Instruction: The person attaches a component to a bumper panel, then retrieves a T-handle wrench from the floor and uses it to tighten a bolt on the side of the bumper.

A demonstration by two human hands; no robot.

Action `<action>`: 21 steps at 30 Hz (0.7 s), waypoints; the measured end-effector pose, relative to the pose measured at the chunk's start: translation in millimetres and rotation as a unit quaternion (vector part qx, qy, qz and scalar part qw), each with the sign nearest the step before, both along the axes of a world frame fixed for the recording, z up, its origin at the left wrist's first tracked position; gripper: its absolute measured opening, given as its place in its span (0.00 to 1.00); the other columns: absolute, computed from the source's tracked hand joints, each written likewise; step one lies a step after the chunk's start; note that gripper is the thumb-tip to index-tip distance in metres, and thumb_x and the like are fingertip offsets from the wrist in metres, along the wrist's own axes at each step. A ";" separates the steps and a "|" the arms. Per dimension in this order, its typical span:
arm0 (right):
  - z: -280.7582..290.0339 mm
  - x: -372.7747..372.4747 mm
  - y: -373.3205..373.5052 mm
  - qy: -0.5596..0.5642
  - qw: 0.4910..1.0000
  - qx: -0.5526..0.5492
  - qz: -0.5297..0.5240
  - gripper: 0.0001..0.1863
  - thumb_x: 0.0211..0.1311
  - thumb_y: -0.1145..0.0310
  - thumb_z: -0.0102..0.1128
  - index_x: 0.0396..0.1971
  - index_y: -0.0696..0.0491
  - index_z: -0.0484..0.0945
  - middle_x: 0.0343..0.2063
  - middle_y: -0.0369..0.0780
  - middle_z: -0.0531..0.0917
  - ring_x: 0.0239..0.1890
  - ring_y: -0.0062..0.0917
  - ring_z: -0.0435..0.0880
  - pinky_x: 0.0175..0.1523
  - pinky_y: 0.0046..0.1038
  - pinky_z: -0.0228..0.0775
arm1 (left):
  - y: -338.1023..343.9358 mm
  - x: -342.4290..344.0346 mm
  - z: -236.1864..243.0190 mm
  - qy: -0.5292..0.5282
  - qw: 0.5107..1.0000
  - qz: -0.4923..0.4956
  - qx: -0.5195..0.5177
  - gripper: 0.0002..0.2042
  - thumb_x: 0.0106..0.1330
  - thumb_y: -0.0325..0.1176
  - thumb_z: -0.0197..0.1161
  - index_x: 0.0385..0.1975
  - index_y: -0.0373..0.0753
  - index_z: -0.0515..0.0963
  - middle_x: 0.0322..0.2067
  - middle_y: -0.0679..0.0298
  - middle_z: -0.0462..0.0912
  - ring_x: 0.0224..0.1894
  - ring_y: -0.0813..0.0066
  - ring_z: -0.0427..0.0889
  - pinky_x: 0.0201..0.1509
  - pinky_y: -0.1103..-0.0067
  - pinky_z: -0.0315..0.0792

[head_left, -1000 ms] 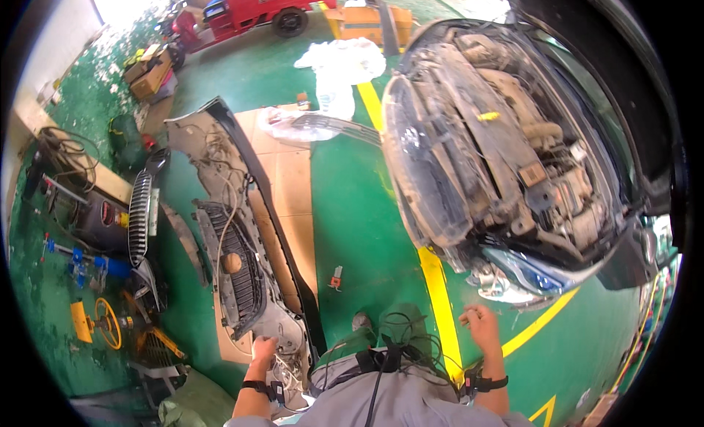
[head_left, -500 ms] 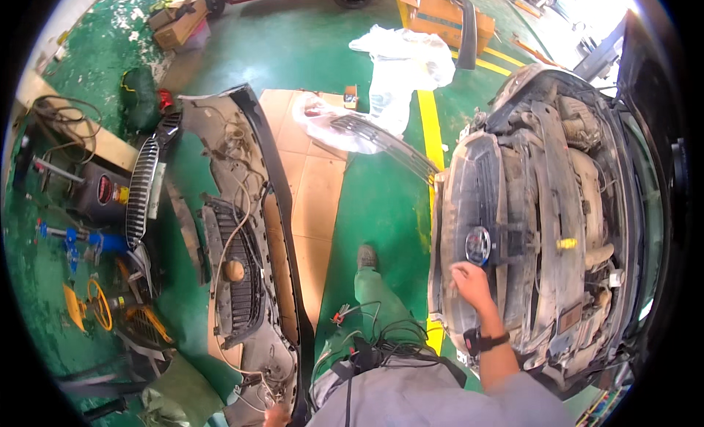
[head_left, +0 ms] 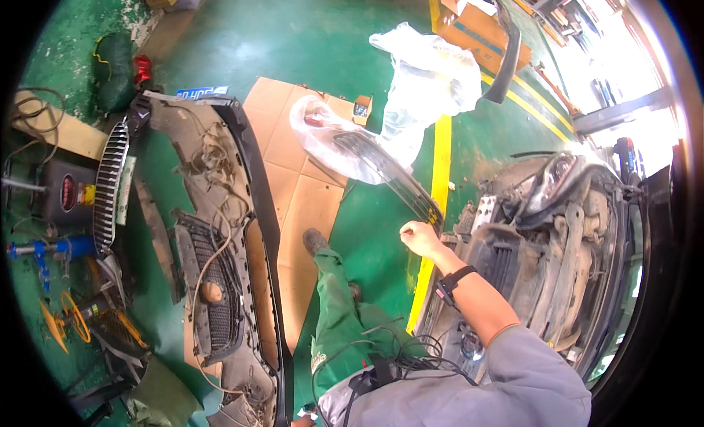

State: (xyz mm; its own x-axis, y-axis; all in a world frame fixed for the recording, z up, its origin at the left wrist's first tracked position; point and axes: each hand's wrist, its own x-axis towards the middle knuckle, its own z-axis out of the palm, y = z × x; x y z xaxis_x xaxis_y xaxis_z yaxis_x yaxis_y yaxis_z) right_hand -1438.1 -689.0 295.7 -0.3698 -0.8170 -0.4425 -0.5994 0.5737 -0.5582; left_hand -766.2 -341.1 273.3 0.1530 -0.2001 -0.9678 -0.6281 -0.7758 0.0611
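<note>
My right hand (head_left: 422, 240), a dark band on its wrist, is closed, with its fingers curled in and nothing visible in them. It hovers by the near end of a long slatted black grille strip (head_left: 386, 160), left of the open car front (head_left: 506, 262); contact with the strip cannot be made out. Only a sliver of my left hand (head_left: 302, 422) shows at the lower edge, its fingers hidden, near the end of a removed bumper cover (head_left: 258, 179). That cover lies inner side up on the floor, with a black mesh grille (head_left: 209, 287) and loose wiring.
Flattened cardboard (head_left: 312, 207) lies under part of the bumper cover. Clear plastic wrap (head_left: 429, 78) and a small open box (head_left: 361, 108) are farther off. A chrome-slatted grille (head_left: 110, 188) and a blue tool (head_left: 66, 247) lie left. Cables (head_left: 411, 357) hang at my waist.
My right hand has moved from the emblem on the car front leftward and away, toward the grille strip. My body and view have turned, and my foot has stepped onto the cardboard's edge.
</note>
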 end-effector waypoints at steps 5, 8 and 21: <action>-133.5 -30.3 -102.3 0.025 0.996 0.077 0.047 0.10 0.59 0.63 0.68 0.35 0.53 0.87 0.37 0.47 0.89 0.43 0.41 0.89 0.51 0.38 0.81 | -94.2 -76.5 -18.4 -0.030 0.999 0.002 0.039 0.15 0.66 0.41 0.66 0.41 0.34 0.82 0.25 0.56 0.85 0.26 0.64 0.83 0.30 0.63 0.77; -230.2 -39.0 -156.8 0.027 0.992 0.102 0.073 0.11 0.59 0.62 0.68 0.36 0.54 0.87 0.36 0.47 0.89 0.43 0.42 0.89 0.51 0.39 0.81 | -134.2 -103.7 -38.5 -0.055 0.997 0.001 0.062 0.14 0.67 0.41 0.65 0.41 0.35 0.82 0.26 0.56 0.85 0.27 0.63 0.83 0.30 0.63 0.77; -612.4 -24.3 -259.7 0.233 0.946 0.188 0.125 0.17 0.61 0.69 0.64 0.48 0.59 0.75 0.47 0.54 0.84 0.53 0.49 0.83 0.60 0.45 0.77 | -179.7 -170.0 -93.4 -0.161 0.973 0.041 0.159 0.13 0.68 0.42 0.64 0.39 0.37 0.83 0.29 0.53 0.86 0.30 0.58 0.84 0.33 0.60 0.77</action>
